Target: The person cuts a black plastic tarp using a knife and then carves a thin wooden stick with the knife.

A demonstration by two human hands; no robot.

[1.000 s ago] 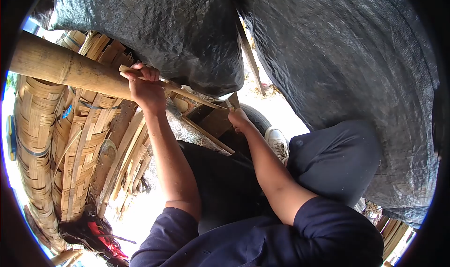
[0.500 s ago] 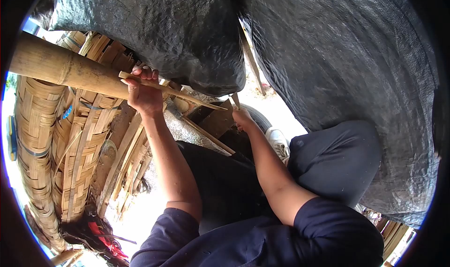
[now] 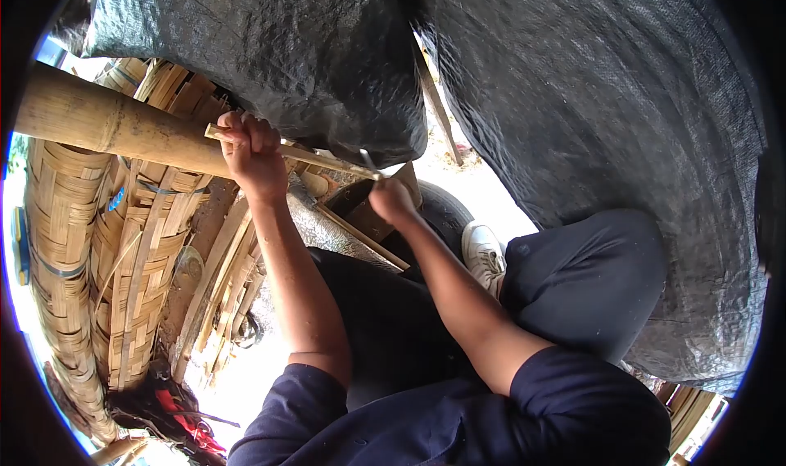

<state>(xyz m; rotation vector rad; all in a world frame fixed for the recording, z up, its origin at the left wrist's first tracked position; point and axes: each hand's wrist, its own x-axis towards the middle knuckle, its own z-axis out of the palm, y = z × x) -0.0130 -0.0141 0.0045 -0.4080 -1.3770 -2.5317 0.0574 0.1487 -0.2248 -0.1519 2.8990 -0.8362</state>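
Note:
My left hand (image 3: 255, 159) is closed round a thin bamboo strip (image 3: 327, 161), close to its left end. The strip slants down to the right, just in front of the end of a thick bamboo pole (image 3: 123, 122). My right hand (image 3: 393, 201) is closed on a knife (image 3: 368, 160), whose narrow blade points up and left beside the strip's far end. The blade appears to touch the strip there, though blur leaves this uncertain. The knife's handle is hidden in my fist.
Woven bamboo panels (image 3: 70, 220) stand on the left, with split bamboo pieces (image 3: 221, 302) by them. A black tarp (image 3: 606, 97) hangs ahead and to the right. Below my right hand lies a tyre (image 3: 446, 212), near my white shoe (image 3: 483, 249). Something red (image 3: 184, 417) lies lower left.
My right hand with the knife has moved left and slightly up, along the strip's far end. My left fingers have curled more tightly round the strip, whose far end has risen slightly.

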